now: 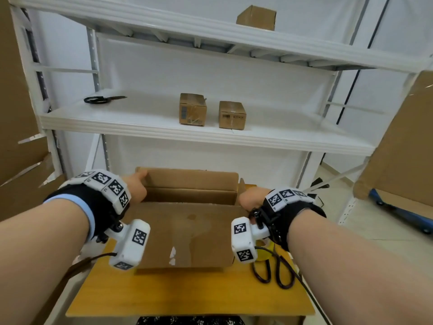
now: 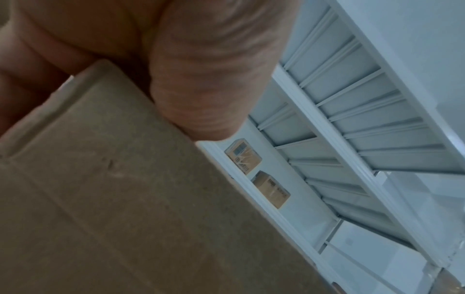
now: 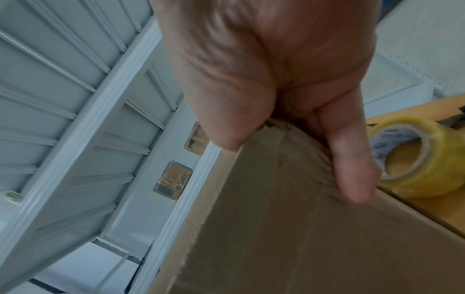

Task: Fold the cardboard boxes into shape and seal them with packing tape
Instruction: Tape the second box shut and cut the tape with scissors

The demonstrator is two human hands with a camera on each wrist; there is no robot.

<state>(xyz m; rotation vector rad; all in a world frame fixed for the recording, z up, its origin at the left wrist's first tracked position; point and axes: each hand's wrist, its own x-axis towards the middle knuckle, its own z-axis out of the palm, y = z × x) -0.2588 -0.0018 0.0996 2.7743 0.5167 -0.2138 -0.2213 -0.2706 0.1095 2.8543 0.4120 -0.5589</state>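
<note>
Cardboard box (image 1: 187,233) sits on the counter (image 1: 187,294), flaps up. Left hand (image 1: 136,186) grips the box's left edge, right hand (image 1: 251,199) pinches its right edge, likely squaring the walls. Tape roll (image 3: 412,157) and scissors (image 1: 274,270) lie just right of the box, ready for sealing.

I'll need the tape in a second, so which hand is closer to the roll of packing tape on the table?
Right. The right hand grips the cardboard box's right edge, with the packing tape roll just beside its thumb. The left hand holds the box's opposite, left side.
</note>
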